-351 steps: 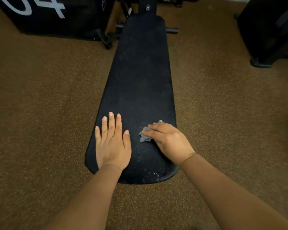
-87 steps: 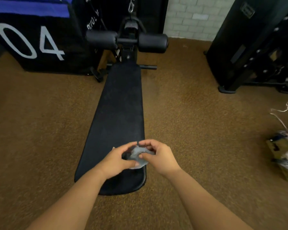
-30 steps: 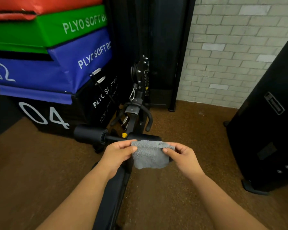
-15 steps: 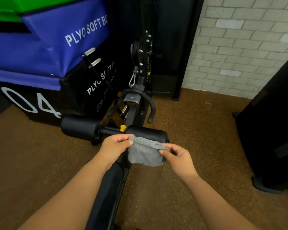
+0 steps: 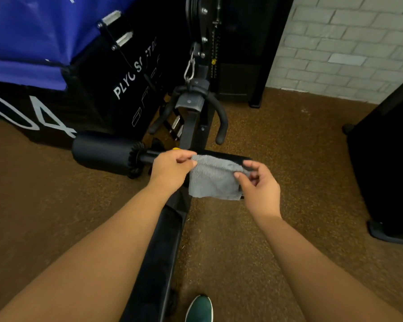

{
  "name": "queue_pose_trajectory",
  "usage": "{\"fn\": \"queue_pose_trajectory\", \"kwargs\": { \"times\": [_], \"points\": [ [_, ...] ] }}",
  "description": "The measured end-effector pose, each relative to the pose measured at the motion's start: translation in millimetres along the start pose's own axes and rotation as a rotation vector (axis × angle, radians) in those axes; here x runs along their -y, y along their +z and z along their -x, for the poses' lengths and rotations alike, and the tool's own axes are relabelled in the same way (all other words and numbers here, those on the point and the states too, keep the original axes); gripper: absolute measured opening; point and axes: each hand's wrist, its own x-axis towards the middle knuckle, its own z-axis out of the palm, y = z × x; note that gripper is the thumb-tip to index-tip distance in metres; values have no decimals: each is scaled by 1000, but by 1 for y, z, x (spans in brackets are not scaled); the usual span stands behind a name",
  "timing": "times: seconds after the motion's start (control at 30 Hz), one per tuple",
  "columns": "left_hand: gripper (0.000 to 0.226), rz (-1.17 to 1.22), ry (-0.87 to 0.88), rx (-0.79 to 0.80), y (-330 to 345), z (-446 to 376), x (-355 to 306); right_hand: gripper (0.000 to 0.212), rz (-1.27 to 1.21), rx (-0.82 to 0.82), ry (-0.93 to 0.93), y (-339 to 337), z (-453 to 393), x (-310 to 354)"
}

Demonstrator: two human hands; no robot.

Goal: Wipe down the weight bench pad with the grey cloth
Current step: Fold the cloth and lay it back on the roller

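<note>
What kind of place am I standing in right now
Most likely a gym: stacked soft plyo boxes, a bench with foam roller pads, and a cable machine handle on rubber flooring.

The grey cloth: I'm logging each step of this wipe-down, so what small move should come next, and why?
Probably lower the grey cloth onto the right roller pad behind it and wipe. Left hand and right hand hold it stretched by its top corners, hanging just in front of that pad.
</note>
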Motion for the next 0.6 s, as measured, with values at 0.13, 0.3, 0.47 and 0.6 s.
{"fn": "queue_pose_trajectory", "kwargs": {
  "times": [0.13,0.3,0.47,0.6],
  "points": [
    [23,-83,17,-47,8,-27,-8,21,69,-90,-23,11,-22,3],
    [36,-256,96,-153,20,-44,-3,25,314,-176,-170,16,-38,5],
    [62,-569,615,19,20,-32,10,38,609,63,-629,18,-37,4],
    [100,-946,669,431,11,-34,29,69,910,511,-673,14,-35,0]
  ]
}}
